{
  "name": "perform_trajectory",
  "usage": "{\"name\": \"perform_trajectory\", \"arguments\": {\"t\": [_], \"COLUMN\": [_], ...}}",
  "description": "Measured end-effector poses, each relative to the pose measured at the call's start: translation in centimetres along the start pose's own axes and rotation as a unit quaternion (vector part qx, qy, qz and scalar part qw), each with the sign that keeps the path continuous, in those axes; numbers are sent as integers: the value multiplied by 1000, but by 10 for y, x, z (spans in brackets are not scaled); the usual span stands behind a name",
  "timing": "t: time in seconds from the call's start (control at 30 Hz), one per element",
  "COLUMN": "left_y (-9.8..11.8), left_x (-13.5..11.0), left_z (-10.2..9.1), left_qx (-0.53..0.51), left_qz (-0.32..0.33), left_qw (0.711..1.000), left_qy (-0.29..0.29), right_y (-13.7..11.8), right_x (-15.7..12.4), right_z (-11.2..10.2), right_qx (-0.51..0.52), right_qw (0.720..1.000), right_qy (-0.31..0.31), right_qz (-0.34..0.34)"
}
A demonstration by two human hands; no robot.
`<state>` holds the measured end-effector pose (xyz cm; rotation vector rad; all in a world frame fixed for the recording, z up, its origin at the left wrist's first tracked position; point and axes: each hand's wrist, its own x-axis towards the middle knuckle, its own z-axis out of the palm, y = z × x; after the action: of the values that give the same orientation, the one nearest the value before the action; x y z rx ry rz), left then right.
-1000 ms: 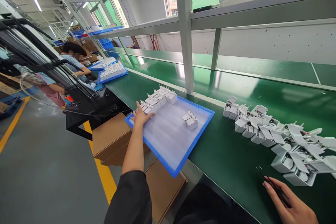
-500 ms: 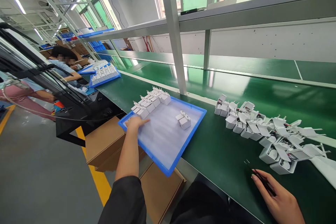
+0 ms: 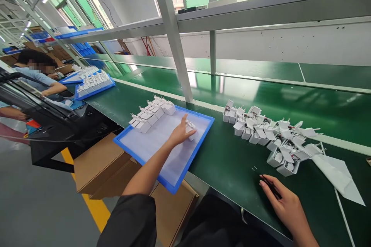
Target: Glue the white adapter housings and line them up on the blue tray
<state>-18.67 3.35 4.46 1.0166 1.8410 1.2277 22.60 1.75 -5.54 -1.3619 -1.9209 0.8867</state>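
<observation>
My left hand [image 3: 180, 132] reaches over a blue-rimmed tray [image 3: 165, 185], thumb and index finger spread beside a small white plastic housing [image 3: 190, 128] and partly covering it. Whether the fingers press on it I cannot tell. Along the tray's far left side stand several more white housings [image 3: 150, 115] in a row. My right hand [image 3: 279, 197] is closed round black tweezers [image 3: 271, 188] above the green bench, their thin metal tips [image 3: 254, 168] pointing away to the left. Beyond that hand lies a cluster of opened white housings [image 3: 261, 129] with parts inside.
A white sheet [image 3: 340, 177] lies at the right of the green bench [image 3: 220, 170]. Cardboard boxes [image 3: 98, 162] stand below the tray. Further left are other filled trays [image 3: 94, 85] and a co-worker [image 3: 34, 71]. A metal post [image 3: 174, 42] rises behind the bench.
My left hand has moved right from the tray's left edge to the lone white housing. My right hand still holds the tweezers. The view has shifted right.
</observation>
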Motion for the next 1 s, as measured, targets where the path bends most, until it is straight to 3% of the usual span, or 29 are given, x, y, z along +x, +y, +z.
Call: {"name": "perform_trajectory", "arguments": {"t": [0.1,0.23,0.3,0.37,0.47,0.53,0.57,0.67,0.73,0.87,1.0], "left_y": [4,12,14,13,6,-1,-4,-12,-15,-20,-28], "left_x": [-8,-30,-39,-43,-35,-21,-12,23,46,76,84], "left_z": [-14,-23,-24,-26,-35,-46,-52,-70,-79,-87,-91], "left_qx": [-175,-353,-388,-372,-245,-76,20,261,355,415,464], "left_qz": [-83,-98,-92,-86,-37,26,52,75,57,32,17], "left_qw": [981,927,913,921,969,995,995,953,921,894,870], "left_qy": [-31,-78,-86,-73,0,61,86,131,148,168,166], "right_y": [-1,2,5,9,12,12,11,10,9,10,15], "right_x": [-1,-2,-2,-2,-3,-3,-3,-3,-3,-2,1], "right_z": [0,0,0,0,0,1,1,1,2,3,2], "right_qx": [-3,-3,-1,-4,-13,-15,-14,-9,-7,-2,3], "right_qw": [1000,1000,1000,1000,1000,1000,1000,1000,1000,1000,999], "right_qy": [-5,1,-4,-8,-4,-5,-5,-4,-4,4,-22], "right_qz": [6,4,4,6,9,9,11,18,22,30,30]}}
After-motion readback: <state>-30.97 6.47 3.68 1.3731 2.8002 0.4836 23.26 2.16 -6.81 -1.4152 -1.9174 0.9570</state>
